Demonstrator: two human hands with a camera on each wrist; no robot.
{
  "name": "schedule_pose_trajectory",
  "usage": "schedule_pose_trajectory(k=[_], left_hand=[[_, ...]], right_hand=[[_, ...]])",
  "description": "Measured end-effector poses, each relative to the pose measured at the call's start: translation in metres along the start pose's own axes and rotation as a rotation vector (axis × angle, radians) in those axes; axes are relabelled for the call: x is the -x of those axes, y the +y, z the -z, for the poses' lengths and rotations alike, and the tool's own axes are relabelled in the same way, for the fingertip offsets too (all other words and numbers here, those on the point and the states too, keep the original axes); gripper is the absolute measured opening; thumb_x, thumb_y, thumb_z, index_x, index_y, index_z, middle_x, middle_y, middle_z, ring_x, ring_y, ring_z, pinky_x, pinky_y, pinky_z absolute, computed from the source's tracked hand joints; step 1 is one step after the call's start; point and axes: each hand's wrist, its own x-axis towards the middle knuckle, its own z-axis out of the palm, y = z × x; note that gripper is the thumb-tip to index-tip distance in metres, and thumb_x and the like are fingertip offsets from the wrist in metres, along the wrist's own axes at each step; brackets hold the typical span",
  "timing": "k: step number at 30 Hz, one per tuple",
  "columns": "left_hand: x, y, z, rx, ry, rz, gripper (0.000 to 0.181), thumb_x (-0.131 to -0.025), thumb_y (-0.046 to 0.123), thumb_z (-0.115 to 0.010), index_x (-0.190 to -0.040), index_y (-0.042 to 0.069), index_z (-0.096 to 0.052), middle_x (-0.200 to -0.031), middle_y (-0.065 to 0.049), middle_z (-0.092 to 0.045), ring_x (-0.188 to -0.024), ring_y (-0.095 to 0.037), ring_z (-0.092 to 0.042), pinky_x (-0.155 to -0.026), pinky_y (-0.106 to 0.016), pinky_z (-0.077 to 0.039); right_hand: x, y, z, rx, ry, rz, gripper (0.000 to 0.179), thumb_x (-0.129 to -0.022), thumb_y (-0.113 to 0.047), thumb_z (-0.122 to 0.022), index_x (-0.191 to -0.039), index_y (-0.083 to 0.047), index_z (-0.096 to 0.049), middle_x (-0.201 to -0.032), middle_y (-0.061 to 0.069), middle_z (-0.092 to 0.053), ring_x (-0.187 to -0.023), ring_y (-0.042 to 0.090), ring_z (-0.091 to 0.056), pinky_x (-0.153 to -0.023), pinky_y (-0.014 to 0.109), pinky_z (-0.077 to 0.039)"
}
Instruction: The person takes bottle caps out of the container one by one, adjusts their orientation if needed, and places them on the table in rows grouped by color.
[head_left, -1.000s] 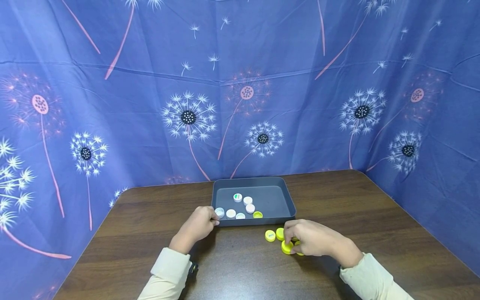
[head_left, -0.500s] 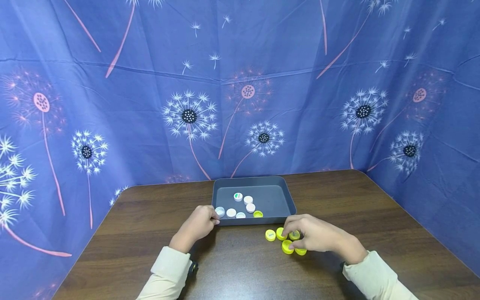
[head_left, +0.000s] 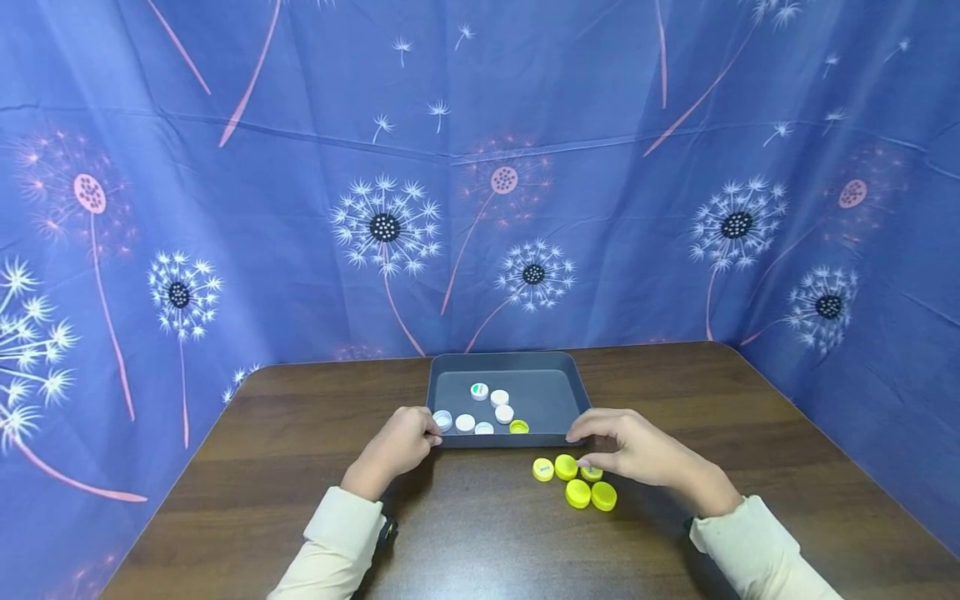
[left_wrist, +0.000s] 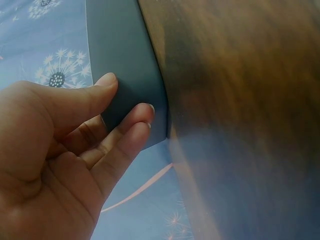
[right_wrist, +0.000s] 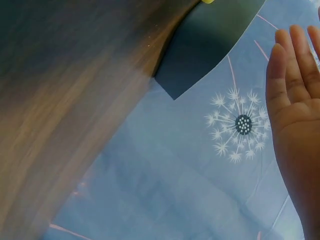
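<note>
My left hand [head_left: 401, 442] grips the front left corner of a dark grey tray [head_left: 543, 396]; in the left wrist view the thumb lies against the tray wall [left_wrist: 130, 65] and the other fingers are at its corner. Inside the tray lie several white bottle caps [head_left: 504, 414] and one yellow bottle cap [head_left: 519, 427]. Several more yellow bottle caps [head_left: 577, 493] are clustered on the table before the tray. Over this cluster, by the front right corner, my right hand [head_left: 637, 450] is held with fingers extended and nothing visible in them. The right wrist view shows its fingers [right_wrist: 295, 65] straight.
The brown wooden table [head_left: 480, 533] extends around the tray on both sides and in front. A blue curtain with dandelion prints [head_left: 300, 208] hangs behind the table and along its sides.
My right hand has let go of a yellow cap in the cluster and moved up and forward toward the tray, its fingers spreading. The left hand keeps its hold on the tray.
</note>
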Motion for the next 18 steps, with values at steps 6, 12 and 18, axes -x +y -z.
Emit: schedule_pose_trajectory(k=[6,12,18], left_hand=[[0.0,0.0,0.002,0.001,0.002,0.008,0.006,-0.083,-0.005,-0.073,-0.082,-0.001,-0.078,-0.079,-0.002,-0.067,-0.076,-0.016,-0.065,-0.07,-0.034,-0.057],[0.002,0.001,0.002,0.003,0.002,0.013,0.005,-0.082,-0.005,-0.073,-0.082,-0.001,-0.077,-0.079,-0.002,-0.066,-0.076,-0.016,-0.064,-0.07,-0.033,-0.056],[0.003,0.001,0.002,0.007,-0.006,0.014,0.006,-0.083,-0.004,-0.074,-0.082,0.0,-0.077,-0.079,-0.001,-0.066,-0.075,-0.013,-0.063,-0.069,-0.031,-0.056]], right_hand=[[-0.017,-0.001,-0.001,-0.011,0.072,-0.024,0.027,-0.086,-0.013,-0.078,-0.113,-0.015,-0.072,-0.113,0.001,-0.069,-0.093,0.01,-0.062,-0.07,0.031,-0.055],[-0.04,0.002,-0.007,-0.007,0.042,-0.107,0.029,-0.088,-0.017,-0.077,-0.117,-0.017,-0.072,-0.117,-0.001,-0.069,-0.096,0.01,-0.062,-0.074,0.033,-0.056],[-0.056,0.013,-0.013,0.038,0.007,-0.125,0.028,-0.088,-0.015,-0.076,-0.116,-0.017,-0.072,-0.115,0.0,-0.07,-0.104,0.02,-0.065,-0.079,0.037,-0.056]])
